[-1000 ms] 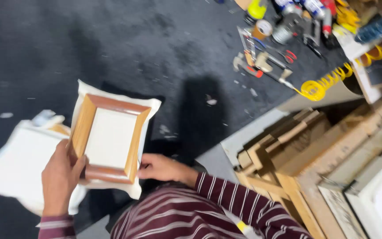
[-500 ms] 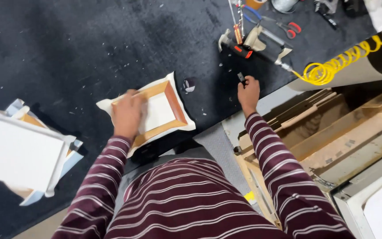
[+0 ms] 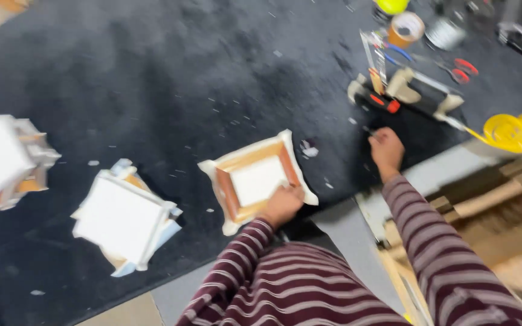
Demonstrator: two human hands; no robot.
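A small wooden stretcher frame with white canvas (image 3: 255,180) lies face down on the black mat (image 3: 170,90), its cloth edges sticking out. My left hand (image 3: 282,204) grips its near right corner, fingers curled over the wood. My right hand (image 3: 386,151) is stretched out on the mat to the right, just below a black and red hand tool (image 3: 374,99). Its fingers are bent around what looks like a small dark thing, but blur hides any grip. Both sleeves are maroon striped.
Two stacks of wrapped white canvases (image 3: 125,220) (image 3: 4,160) sit at the left. Beyond the right hand lie a beige tool (image 3: 421,90), red-handled scissors (image 3: 463,66), a tape roll (image 3: 406,27) and a yellow coiled hose (image 3: 515,130). Wooden frames (image 3: 502,187) lean below the grey table edge (image 3: 345,232).
The frame has been laid on the mat and now sits close to the near edge. My left hand slid to its near corner. My right hand stays out by the tools.
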